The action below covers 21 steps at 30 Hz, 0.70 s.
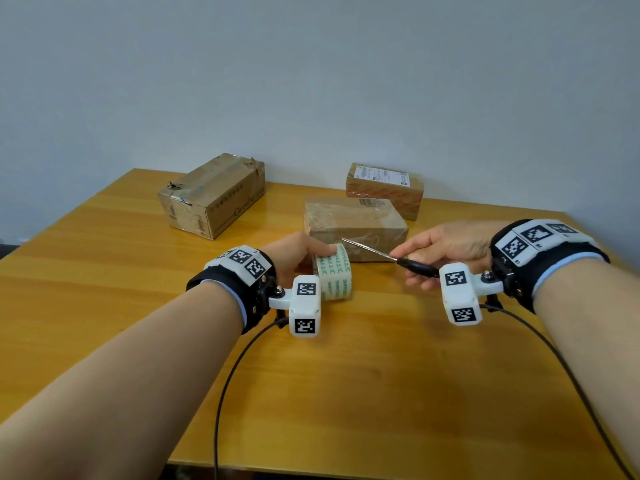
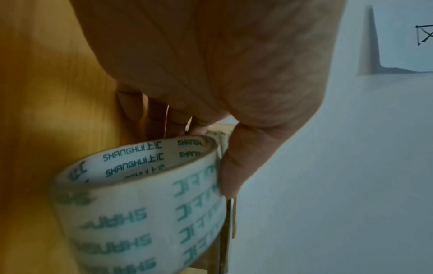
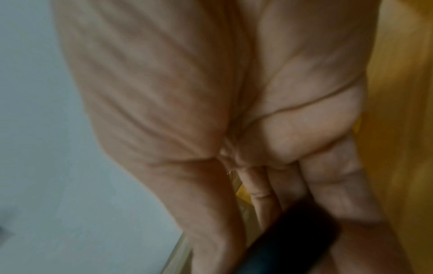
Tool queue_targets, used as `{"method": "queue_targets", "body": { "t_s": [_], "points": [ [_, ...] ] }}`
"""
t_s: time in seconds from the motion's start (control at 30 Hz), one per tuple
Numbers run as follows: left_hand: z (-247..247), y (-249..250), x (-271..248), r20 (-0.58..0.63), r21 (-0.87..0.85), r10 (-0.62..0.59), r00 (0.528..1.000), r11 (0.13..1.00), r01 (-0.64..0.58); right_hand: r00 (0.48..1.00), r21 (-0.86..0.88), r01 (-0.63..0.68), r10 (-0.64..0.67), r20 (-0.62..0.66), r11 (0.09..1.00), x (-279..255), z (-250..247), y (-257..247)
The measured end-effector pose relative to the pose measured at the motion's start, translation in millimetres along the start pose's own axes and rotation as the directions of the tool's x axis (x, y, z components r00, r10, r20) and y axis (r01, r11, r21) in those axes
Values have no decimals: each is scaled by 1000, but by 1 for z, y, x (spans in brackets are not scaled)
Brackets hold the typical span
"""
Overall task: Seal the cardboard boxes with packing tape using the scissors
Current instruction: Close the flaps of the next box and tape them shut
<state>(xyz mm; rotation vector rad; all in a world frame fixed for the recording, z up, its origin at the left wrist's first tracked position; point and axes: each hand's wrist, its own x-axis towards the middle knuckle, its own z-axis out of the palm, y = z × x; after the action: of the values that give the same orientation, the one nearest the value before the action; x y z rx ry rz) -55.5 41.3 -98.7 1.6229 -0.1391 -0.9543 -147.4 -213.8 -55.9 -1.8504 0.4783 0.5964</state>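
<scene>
My left hand (image 1: pixel 304 252) grips a roll of clear packing tape (image 1: pixel 334 273) with green lettering, held on edge just above the wooden table (image 1: pixel 104 271). In the left wrist view the thumb presses the tape roll (image 2: pixel 140 213) from the right. My right hand (image 1: pixel 436 254) holds black-handled scissors (image 1: pixel 391 256), blades together and pointing left toward the tape. Its wrist view shows only the blurred black handle (image 3: pixel 293 237) under the fingers. Right behind both hands lies a small brown cardboard box (image 1: pixel 353 226) wrapped in tape.
A larger worn cardboard box (image 1: pixel 211 195) lies at the back left. A small box with a white label (image 1: pixel 384 188) stands at the back right. Black cables (image 1: pixel 235 372) run from both wrist cameras over the table's near edge.
</scene>
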Motion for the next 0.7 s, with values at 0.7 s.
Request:
{"method": "queue_targets", "body": {
  "t_s": [0.7],
  "points": [
    [-6,-10,8,54,-10,14,998,1000,-14,998,-14,31,-30,52,999,38,11,-20]
  ]
}}
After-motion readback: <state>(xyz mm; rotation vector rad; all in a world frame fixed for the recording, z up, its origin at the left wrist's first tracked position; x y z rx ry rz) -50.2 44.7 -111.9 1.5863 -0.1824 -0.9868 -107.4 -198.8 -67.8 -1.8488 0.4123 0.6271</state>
